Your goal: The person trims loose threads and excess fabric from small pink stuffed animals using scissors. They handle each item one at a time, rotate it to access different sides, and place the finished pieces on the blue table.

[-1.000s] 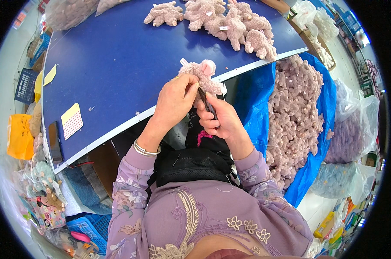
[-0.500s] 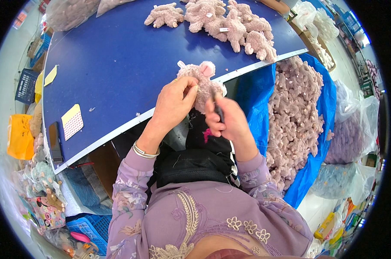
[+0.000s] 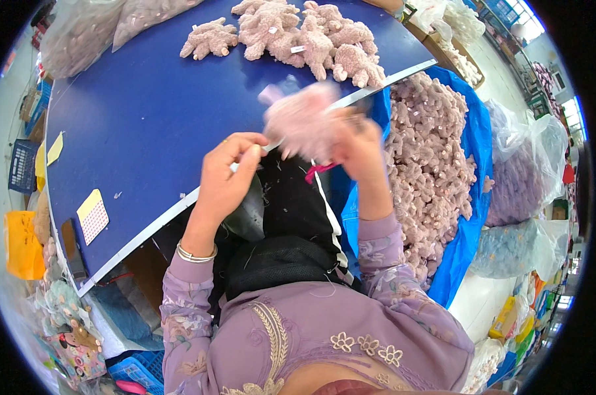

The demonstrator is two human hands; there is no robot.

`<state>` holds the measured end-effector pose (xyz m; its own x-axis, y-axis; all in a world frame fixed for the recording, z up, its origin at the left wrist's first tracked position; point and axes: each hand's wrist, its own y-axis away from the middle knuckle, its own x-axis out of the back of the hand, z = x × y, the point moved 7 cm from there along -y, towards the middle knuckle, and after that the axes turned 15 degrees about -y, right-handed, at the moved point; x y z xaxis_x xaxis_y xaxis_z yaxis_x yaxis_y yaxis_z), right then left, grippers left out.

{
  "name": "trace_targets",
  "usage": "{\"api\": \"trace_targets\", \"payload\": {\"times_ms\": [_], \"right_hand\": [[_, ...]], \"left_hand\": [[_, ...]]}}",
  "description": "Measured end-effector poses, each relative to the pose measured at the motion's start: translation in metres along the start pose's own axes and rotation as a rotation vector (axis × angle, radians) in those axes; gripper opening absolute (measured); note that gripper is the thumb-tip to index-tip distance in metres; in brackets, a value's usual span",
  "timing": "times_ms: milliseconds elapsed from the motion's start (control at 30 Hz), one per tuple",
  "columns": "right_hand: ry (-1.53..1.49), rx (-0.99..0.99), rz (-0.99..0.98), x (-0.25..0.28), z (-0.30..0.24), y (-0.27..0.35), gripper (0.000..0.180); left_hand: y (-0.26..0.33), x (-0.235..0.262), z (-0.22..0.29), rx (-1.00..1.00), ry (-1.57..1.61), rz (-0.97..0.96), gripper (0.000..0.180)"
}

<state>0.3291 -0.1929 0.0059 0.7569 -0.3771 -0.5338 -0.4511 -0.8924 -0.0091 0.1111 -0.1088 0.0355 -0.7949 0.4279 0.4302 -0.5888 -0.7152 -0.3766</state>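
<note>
A pink fluffy plush toy [image 3: 302,124], smeared by motion, is up over the table's front edge. My right hand [image 3: 362,148] is closed on its right side; a dark bit shows at the fingers, too blurred to name. From below that hand hangs a bright pink strip [image 3: 319,172]. My left hand [image 3: 225,176] is just left of the toy, thumb and fingers pinched together. Small white bits show at its fingertips, and I cannot make out what they are or whether they join the toy.
Several similar plush toys [image 3: 314,43] lie at the far side of the blue table [image 3: 146,125]. To the right, a blue bag [image 3: 480,131] holds a heap of pink plush pieces [image 3: 430,164]. A dotted sticker sheet [image 3: 92,216] and a phone [image 3: 73,249] lie at the table's left.
My left hand has come off the toy's body and moved left and down. The right hand has risen with the toy, which is now blurred. The whole view has shifted slightly.
</note>
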Motion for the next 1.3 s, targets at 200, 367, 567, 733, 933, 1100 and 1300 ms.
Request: {"api": "trace_targets", "payload": {"times_ms": [200, 367, 567, 733, 933, 1100, 1300], "right_hand": [[-0.454, 0.353, -0.089, 0.068, -0.097, -0.014, 0.041], [0.849, 0.536, 0.368, 0.096, -0.079, -0.076, 0.056], [0.983, 0.511, 0.214, 0.063, -0.048, -0.084, 0.033], [0.778, 0.406, 0.026, -0.021, -0.004, -0.003, 0.023], [0.637, 0.342, -0.410, -0.089, 0.010, 0.042, 0.021], [0.605, 0.307, -0.201, -0.076, -0.017, 0.022, 0.014], [0.790, 0.421, -0.306, -0.103, -0.006, 0.010, 0.019]], "left_hand": [[0.002, 0.016, -0.018, 0.214, 0.001, -0.004, 0.016], [-0.001, -0.009, -0.021, 0.191, 0.158, -0.087, 0.011], [-0.002, -0.016, -0.021, 0.247, 0.119, -0.147, 0.015], [0.005, -0.040, -0.022, 0.499, 0.479, -0.277, 0.046], [0.007, -0.024, -0.029, 0.530, 0.853, 0.104, 0.029], [0.014, -0.013, -0.030, 0.519, 0.811, 0.129, 0.027], [0.017, -0.016, -0.030, 0.514, 0.738, 0.138, 0.024]]}}
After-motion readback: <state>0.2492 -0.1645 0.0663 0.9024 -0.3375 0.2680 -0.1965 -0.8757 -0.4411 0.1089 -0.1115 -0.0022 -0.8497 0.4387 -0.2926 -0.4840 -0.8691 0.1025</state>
